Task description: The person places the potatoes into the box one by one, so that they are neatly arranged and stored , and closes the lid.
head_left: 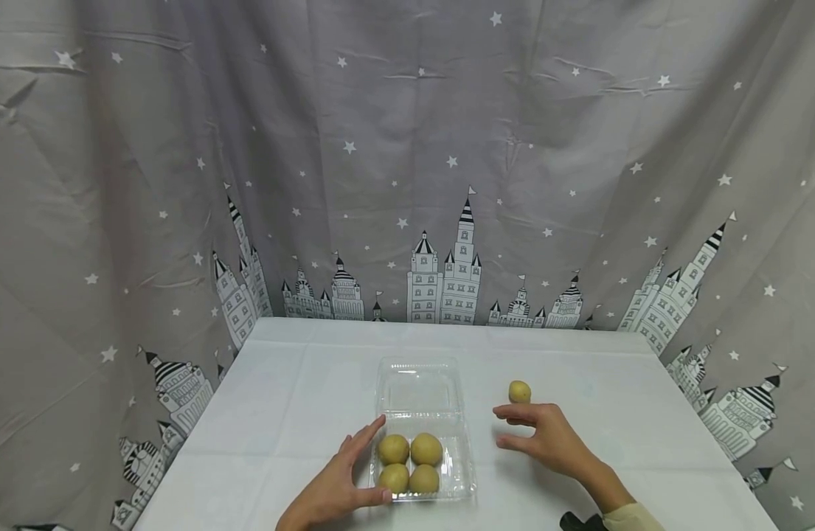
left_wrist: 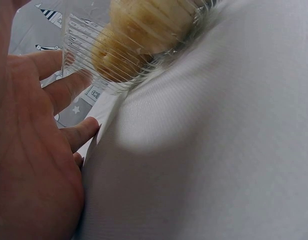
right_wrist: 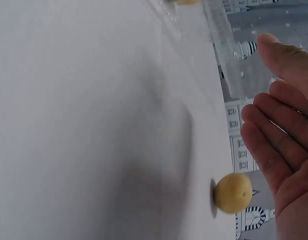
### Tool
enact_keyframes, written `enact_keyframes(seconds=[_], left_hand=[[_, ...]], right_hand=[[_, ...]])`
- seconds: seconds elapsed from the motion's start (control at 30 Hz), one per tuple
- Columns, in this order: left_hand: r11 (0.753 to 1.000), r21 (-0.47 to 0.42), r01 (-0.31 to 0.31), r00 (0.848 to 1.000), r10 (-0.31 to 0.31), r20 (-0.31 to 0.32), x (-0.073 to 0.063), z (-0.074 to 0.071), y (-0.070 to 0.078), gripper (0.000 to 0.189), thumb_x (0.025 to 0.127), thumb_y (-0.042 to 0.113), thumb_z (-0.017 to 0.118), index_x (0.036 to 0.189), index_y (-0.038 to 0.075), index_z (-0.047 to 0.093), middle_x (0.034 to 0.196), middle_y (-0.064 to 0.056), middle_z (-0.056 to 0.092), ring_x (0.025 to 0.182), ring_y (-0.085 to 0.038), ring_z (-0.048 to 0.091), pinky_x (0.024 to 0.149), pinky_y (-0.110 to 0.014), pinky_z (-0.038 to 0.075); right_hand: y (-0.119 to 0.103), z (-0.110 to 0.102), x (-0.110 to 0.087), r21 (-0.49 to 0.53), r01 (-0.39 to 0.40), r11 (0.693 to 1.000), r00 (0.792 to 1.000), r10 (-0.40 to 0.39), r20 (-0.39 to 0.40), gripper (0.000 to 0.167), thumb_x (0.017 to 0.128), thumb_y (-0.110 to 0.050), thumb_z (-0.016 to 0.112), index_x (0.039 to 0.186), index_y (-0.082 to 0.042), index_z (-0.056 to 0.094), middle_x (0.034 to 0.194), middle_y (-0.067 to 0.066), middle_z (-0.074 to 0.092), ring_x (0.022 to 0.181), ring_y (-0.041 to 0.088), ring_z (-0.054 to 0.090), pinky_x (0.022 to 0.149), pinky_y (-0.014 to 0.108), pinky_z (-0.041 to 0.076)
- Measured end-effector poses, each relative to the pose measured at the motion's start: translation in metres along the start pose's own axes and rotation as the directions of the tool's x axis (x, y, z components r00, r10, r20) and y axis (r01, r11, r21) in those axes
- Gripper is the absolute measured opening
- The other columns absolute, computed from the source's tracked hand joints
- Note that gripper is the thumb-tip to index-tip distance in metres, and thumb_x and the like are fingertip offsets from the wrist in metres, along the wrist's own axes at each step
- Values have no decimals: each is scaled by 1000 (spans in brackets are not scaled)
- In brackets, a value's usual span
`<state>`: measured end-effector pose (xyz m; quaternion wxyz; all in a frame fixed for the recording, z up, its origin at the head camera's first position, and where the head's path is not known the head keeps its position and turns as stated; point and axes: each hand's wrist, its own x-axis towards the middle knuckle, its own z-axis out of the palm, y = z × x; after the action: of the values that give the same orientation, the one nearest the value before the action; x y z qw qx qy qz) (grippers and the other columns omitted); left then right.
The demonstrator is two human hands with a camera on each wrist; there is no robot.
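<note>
A clear plastic clamshell box point(head_left: 456, 472) lies with its lid point(head_left: 419, 389) folded back, away from the person. Several round yellow potatoes point(head_left: 425, 448) sit together in the left part of its base. My left hand point(head_left: 337, 479) is spread along the box's left side, thumb at the front edge; in the left wrist view its fingers reach the ribbed wall point(left_wrist: 86, 47). One smaller loose potato point(head_left: 519, 391) rests on the table, right of the lid. Just in front of it hovers my right hand point(head_left: 546, 440), holding nothing, thumb apart from the fingers.
A white cloth covers the table point(head_left: 301, 391). Behind it and at both sides hangs a grey curtain point(head_left: 380, 110) printed with stars and castles. Beside the right sleeve, at the front edge, is a black object point(head_left: 580, 522), partly cut off.
</note>
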<state>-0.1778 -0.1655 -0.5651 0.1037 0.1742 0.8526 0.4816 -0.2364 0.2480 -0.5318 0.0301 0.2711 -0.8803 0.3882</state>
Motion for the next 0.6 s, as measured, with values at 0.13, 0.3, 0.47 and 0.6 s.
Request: enact_keyframes(seconds=[0.13,0.3,0.47,0.6], left_hand=[[1000,-10,4,1000,-4,5,1,-1,0,118,82,40,95,176,20,27,181,-14,30,165,-60,10,131,-78,-1],[1000,-11,9,1000,-9,3,1,-1,0,118,81,41,96,176,21,28,180,-15,30,165,-60,10,131,-78,-2],[1000,-16,14,1000,-14,0,1,0,0,118,81,41,96,176,22,28,180,-15,30,165,-61,9,131,-79,-1],[1000,-13,8,1000,-8,2,1,0,0,118,81,41,96,176,21,28,180,-14,31,166,-59,11,132,-77,-2]], right_hand=[[5,-4,-6,11,-28,1000,999,28,-29,45,90,-26,93,126,-2,80,126,10,82,109,35,81,96,44,67],[11,-8,-14,5,-69,998,996,69,-61,45,89,-27,93,125,-4,80,125,8,82,110,35,81,96,43,67],[18,-11,-22,-12,-95,995,989,93,-113,44,88,-28,94,123,-4,81,121,7,84,106,33,82,93,41,68],[22,-14,-26,-1,-131,991,981,129,-145,42,87,-25,95,122,-5,82,118,8,84,104,31,83,93,39,69]])
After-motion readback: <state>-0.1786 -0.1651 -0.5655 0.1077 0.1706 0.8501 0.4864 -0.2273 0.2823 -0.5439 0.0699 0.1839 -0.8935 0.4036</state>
